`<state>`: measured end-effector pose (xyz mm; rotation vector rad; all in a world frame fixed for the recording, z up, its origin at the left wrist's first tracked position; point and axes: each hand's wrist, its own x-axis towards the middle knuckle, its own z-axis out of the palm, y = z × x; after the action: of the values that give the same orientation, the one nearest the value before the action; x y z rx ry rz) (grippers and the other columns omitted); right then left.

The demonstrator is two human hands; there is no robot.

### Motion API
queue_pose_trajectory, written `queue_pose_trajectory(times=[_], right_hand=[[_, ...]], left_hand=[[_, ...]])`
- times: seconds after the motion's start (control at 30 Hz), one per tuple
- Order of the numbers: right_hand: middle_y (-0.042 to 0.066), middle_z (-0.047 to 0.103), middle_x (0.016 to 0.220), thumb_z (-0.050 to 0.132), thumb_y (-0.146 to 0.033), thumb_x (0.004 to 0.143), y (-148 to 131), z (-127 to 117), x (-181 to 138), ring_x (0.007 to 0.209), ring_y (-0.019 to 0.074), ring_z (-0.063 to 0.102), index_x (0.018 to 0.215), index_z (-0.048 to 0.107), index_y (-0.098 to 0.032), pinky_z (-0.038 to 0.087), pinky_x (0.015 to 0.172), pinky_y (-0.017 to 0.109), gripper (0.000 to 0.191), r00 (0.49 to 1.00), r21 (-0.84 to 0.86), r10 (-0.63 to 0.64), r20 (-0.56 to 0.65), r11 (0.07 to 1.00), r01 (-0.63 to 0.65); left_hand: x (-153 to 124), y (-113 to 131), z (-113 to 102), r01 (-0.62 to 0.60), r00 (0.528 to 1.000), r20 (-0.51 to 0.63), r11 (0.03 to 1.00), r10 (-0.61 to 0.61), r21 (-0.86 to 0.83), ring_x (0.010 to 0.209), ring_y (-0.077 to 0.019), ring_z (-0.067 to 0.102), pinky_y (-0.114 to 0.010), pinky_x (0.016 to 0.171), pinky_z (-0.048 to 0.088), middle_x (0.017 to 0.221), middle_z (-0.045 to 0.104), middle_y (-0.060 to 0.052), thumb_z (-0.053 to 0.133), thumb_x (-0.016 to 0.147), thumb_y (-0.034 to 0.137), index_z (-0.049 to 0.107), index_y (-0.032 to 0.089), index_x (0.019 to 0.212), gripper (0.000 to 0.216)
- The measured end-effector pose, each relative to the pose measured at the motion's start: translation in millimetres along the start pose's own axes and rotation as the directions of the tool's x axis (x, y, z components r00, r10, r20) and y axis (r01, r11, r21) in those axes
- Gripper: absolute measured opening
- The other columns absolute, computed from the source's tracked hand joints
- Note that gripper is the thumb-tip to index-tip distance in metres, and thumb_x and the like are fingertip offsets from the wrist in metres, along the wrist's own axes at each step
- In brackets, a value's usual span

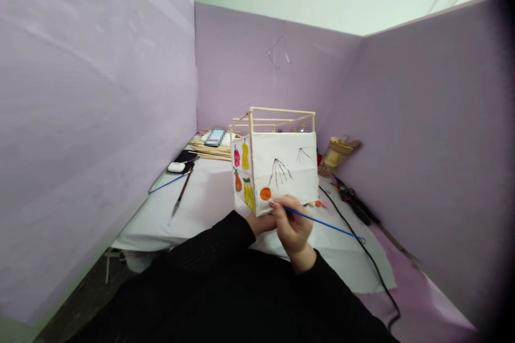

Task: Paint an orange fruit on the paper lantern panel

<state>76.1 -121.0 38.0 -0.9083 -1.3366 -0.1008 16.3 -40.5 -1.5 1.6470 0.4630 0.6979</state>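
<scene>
My right hand (293,224) pinches a thin blue paintbrush (322,221), its tip close to an orange painted circle (265,193). That circle is on the white front panel of a box-shaped lantern (298,182) with a thin wooden stick frame. Dark branching lines are drawn on the same panel. Painted fruits in red, yellow and orange cover the lantern's left side. Under the lantern's lower edge is my left hand (262,223), which seems to support it from below; its fingers are mostly hidden behind the panel and my right hand.
On the left lie a dark-handled brush (184,191), another blue brush (167,183), a white case (176,167) and a bundle of sticks (215,150) with a phone on top. Pliers (354,202), a black cable (362,246) and a woven bamboo item (335,155) are on the right. Purple partitions enclose the table.
</scene>
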Motion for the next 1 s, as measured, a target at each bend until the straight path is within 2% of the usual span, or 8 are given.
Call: queue_pose_trajectory(times=[0.1,0.17,0.27,0.4,0.47,0.67,0.73,1.0], right_hand=[[-0.001,0.061,0.071,0.057,-0.012,0.082,2,-3,-3,0.067,0.0139,0.059,0.083,0.062,-0.021,0.049,0.060,0.027,0.010,0.991,0.004,0.039,-0.131,0.999,-0.039],[0.000,0.060,0.070,0.057,-0.013,0.082,3,-4,-3,0.066,0.0142,0.058,0.081,0.061,-0.020,0.048,0.061,0.028,0.008,0.994,-0.006,0.040,-0.099,0.999,-0.041],[0.001,0.059,0.069,0.057,-0.014,0.081,1,-5,-3,0.064,0.0147,0.057,0.080,0.061,-0.019,0.048,0.060,0.030,0.007,1.000,-0.008,0.014,0.010,1.000,-0.014],[0.000,0.059,0.069,0.058,-0.010,0.080,0,-5,-2,0.063,0.0143,0.056,0.081,0.061,-0.019,0.047,0.060,0.029,0.010,0.999,-0.008,-0.010,0.045,1.000,0.011],[0.000,0.060,0.071,0.058,-0.009,0.080,1,-4,-3,0.065,0.0143,0.057,0.082,0.062,-0.020,0.047,0.061,0.029,0.011,0.999,-0.021,-0.020,0.032,1.000,0.021],[0.000,0.061,0.073,0.058,-0.013,0.081,6,-2,-6,0.069,0.0151,0.059,0.082,0.060,-0.020,0.049,0.064,0.030,0.008,0.991,-0.108,0.000,-0.132,0.994,-0.015],[0.001,0.061,0.074,0.058,-0.013,0.081,6,-2,-6,0.069,0.0153,0.059,0.082,0.060,-0.020,0.049,0.064,0.030,0.007,0.993,-0.122,-0.001,-0.120,0.992,-0.014],[0.000,0.061,0.073,0.058,-0.013,0.081,3,-2,-2,0.067,0.0149,0.059,0.082,0.061,-0.021,0.050,0.063,0.029,0.008,0.998,-0.167,-0.017,-0.054,0.986,0.007]], left_hand=[[0,8,-2,-0.136,0.990,0.053,0.981,0.130,0.139,0.138,-0.0244,0.027,-0.036,0.118,0.012,0.127,0.059,-0.003,0.061,0.074,0.033,0.057,0.022,0.118,0.045],[0,6,-3,-0.183,0.982,0.090,0.962,0.168,0.204,0.138,-0.0238,0.027,-0.037,0.117,0.013,0.130,0.057,-0.004,0.057,0.076,0.033,0.055,0.022,0.120,0.046],[2,-6,-3,-0.133,0.987,0.124,0.961,0.105,0.242,0.137,-0.0247,0.030,-0.037,0.115,0.017,0.130,0.056,-0.004,0.053,0.077,0.030,0.054,0.019,0.121,0.045],[4,-15,-3,-0.076,0.993,0.112,0.961,0.048,0.266,0.135,-0.0248,0.032,-0.034,0.114,0.017,0.127,0.058,-0.004,0.050,0.079,0.028,0.057,0.015,0.116,0.040],[6,-12,-3,-0.092,0.991,0.113,0.961,0.064,0.259,0.135,-0.0239,0.033,-0.034,0.114,0.016,0.128,0.058,-0.005,0.051,0.079,0.029,0.057,0.016,0.116,0.040],[7,1,-3,-0.228,0.969,0.144,0.953,0.201,0.198,0.137,-0.0232,0.030,-0.033,0.116,0.015,0.138,0.051,-0.002,0.053,0.080,0.035,0.056,0.021,0.119,0.042],[5,1,-3,-0.242,0.966,0.134,0.955,0.221,0.172,0.138,-0.0226,0.027,-0.032,0.116,0.015,0.141,0.047,-0.002,0.055,0.079,0.036,0.054,0.021,0.122,0.046],[3,-8,-5,-0.173,0.982,0.110,0.968,0.155,0.181,0.139,-0.0228,0.026,-0.033,0.117,0.010,0.144,0.044,-0.002,0.056,0.077,0.036,0.052,0.021,0.124,0.050]])
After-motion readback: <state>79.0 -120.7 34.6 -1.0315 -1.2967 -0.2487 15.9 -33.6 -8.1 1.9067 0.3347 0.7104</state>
